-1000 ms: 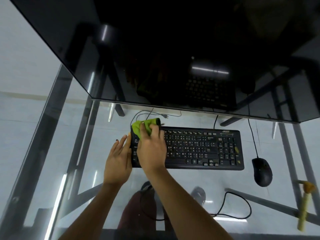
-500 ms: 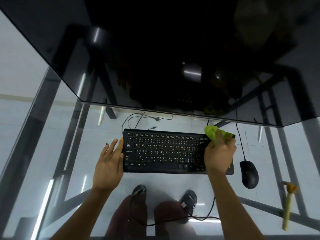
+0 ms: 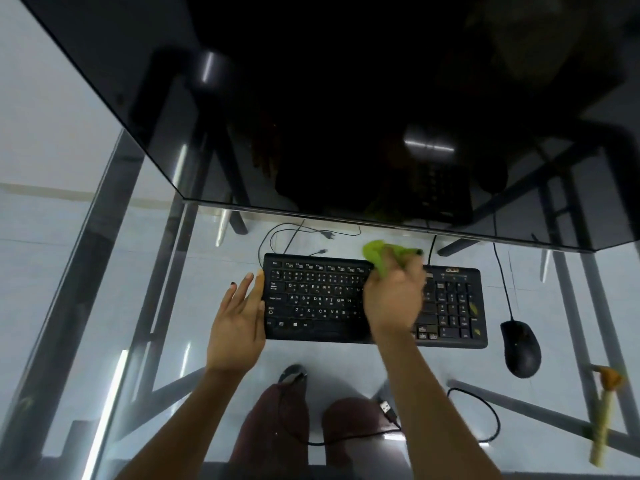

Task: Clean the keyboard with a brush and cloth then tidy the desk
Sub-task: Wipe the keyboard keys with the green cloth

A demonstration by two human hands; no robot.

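The right hand [image 3: 393, 299] was curled round a bunched green cloth [image 3: 381, 256] and pressed it onto the far edge of the black keyboard [image 3: 318, 299], roughly where the main keys met the number pad; its fingers were smeared by motion, so exactly how they closed on the cloth could not be told. The left hand [image 3: 239, 323] lay open with straight fingers against the keyboard's left end, touching its edge. The keyboard lay flat on a glass desk [image 3: 114, 306], long side toward the person, with bare glass to its left and along its near side. Just beyond its far edge hung the lower rim of a large dark monitor [image 3: 311, 116], which left only a narrow strip of room there, and the cloth sat close under that rim. To the right, near but apart from the keyboard, lay a black mouse [image 3: 521, 348], its cord running away toward the monitor. Farther right, near the desk's right edge, lay a pale-handled brush [image 3: 604, 417], well apart from both hands. A loose black cable [image 3: 478, 410] with a USB plug curled across the near side of the desk, right of the right forearm. Through the glass showed the metal frame, the pale floor and the person's knees.
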